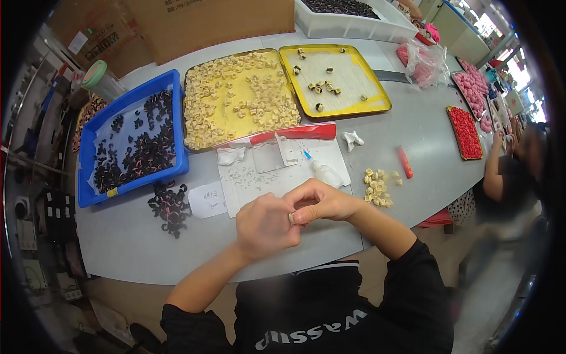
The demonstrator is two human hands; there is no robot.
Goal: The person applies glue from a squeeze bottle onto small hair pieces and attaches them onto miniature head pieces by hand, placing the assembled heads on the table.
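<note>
My left hand (264,227) and my right hand (324,203) meet over the near part of the grey table. A small cream-coloured piece (292,219) is pinched at the right thumb and fingertips, against the left fingers. Just beyond my hands lies a white sheet (244,192) with small scraps on it. On it rest a white squeeze bottle (326,174) with a blue tip and a folded card stand (274,154). Loose cream pieces (377,187) are heaped right of my hands; a pile of black and pink curved pieces (169,209) lies to the left.
A blue tray (181,133) holds black curved pieces. Two yellow trays stand behind, one (236,109) full of cream pieces, the other (386,103) with several dark-and-cream ones. A red tube (405,162) lies to the right. Cardboard boxes (212,26) line the back. A person (510,177) sits at right.
</note>
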